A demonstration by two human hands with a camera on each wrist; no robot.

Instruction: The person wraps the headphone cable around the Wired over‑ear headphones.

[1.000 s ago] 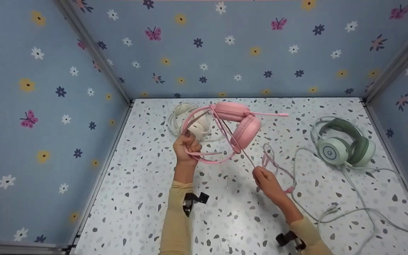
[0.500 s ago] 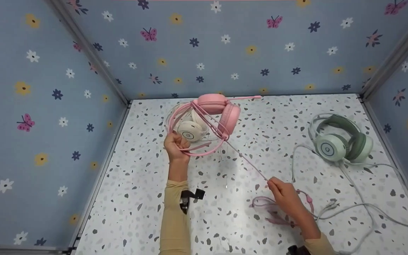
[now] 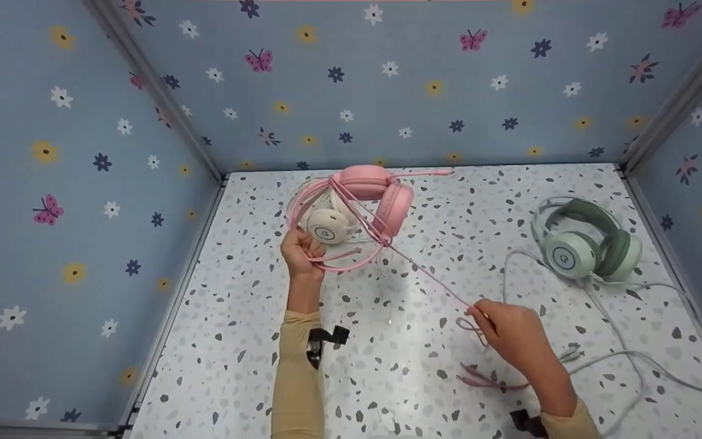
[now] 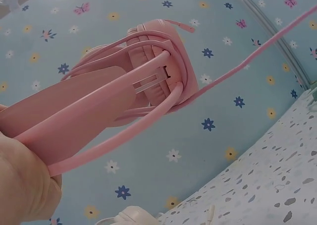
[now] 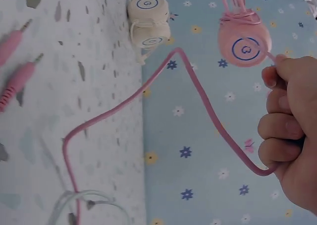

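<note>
Headset point(image 3: 395, 210) within flowered walls point(image 3: 351, 91) — left grip point(image 3: 302, 251) holds its band point(image 4: 69, 101), right grip point(image 3: 512, 332) its pink cord point(image 5: 205, 102).

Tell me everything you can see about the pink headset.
The pink headset has two padded, plastic-looking ear cups, a slim microphone boom, a tubular headband and a flat inner strap. One cup bears a blue ring logo. The left hand holds it sideways by the headband; its cable, wound near the cups, runs straight to the right hand.

One pink headset point(image 3: 392, 210) at eleven o'clock, one white headset point(image 3: 328, 227) at ten, one green headset point(image 3: 570, 253) at two, two pink plugs point(image 5: 22, 80) at five, two hands point(image 3: 302, 251) point(image 3: 518, 335).
</note>
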